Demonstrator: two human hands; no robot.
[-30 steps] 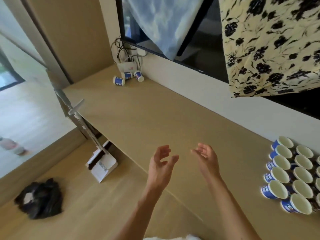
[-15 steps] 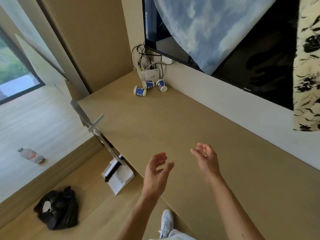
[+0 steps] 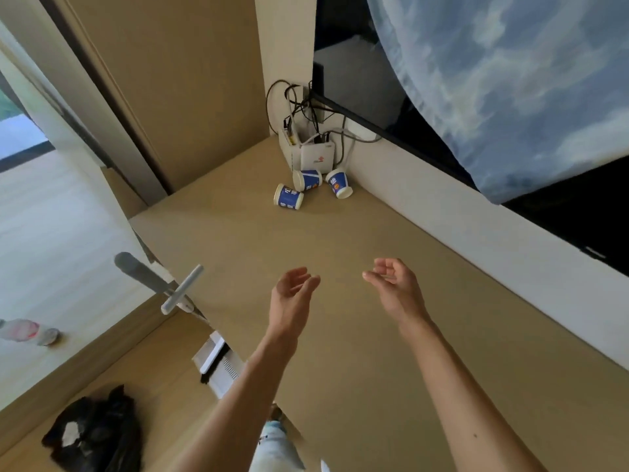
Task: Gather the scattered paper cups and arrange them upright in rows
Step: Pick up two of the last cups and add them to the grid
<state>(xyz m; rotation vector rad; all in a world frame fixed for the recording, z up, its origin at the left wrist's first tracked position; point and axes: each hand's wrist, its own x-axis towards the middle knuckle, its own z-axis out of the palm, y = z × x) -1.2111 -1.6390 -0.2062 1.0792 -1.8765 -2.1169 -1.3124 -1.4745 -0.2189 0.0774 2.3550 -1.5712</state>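
Note:
Three blue-and-white paper cups lie on their sides in the far corner of the long wooden counter (image 3: 340,318): a left cup (image 3: 288,197), a middle cup (image 3: 307,179) and a right cup (image 3: 339,183). My left hand (image 3: 292,298) and my right hand (image 3: 394,289) hover over the counter well short of those cups. Both hands are empty, palms turned inward, fingers loosely curved. The rows of upright cups are out of view.
A white router box (image 3: 316,159) with tangled cables sits in the corner just behind the cups. A dark screen (image 3: 544,199) draped with a blue cloth (image 3: 503,80) hangs along the wall. A broom and dustpan (image 3: 218,362) lean at the counter's left edge; a black bag (image 3: 95,434) lies on the floor.
My view has swung left and closer to the corner, so the three fallen cups look larger and the upright rows have left the frame. Both hands stay empty and reach forward.

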